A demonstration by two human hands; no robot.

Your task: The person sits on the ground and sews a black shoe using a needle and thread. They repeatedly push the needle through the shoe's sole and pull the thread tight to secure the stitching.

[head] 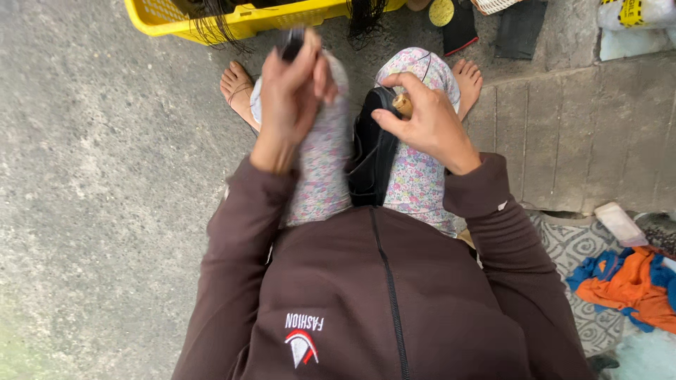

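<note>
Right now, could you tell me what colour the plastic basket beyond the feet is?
The plastic basket is bright yellow, seen in the head view.

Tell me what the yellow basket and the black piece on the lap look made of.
Yellow basket: most likely moulded plastic, glossy, with a perforated wall. Black piece, pinched by the right hand: seemingly soft matte fabric, sagging between the knees. The left hand grips something dark; its material is unclear.

Seated person at frame centre on the floor (91,183). Left hand (292,84) above the left knee, gripping a dark object (291,41); right hand (422,119) on a bundle (372,158) between the knees. Basket (232,17) at top, beyond the feet. Cloth heap (627,285) on a mat (574,243), lower right.
</note>
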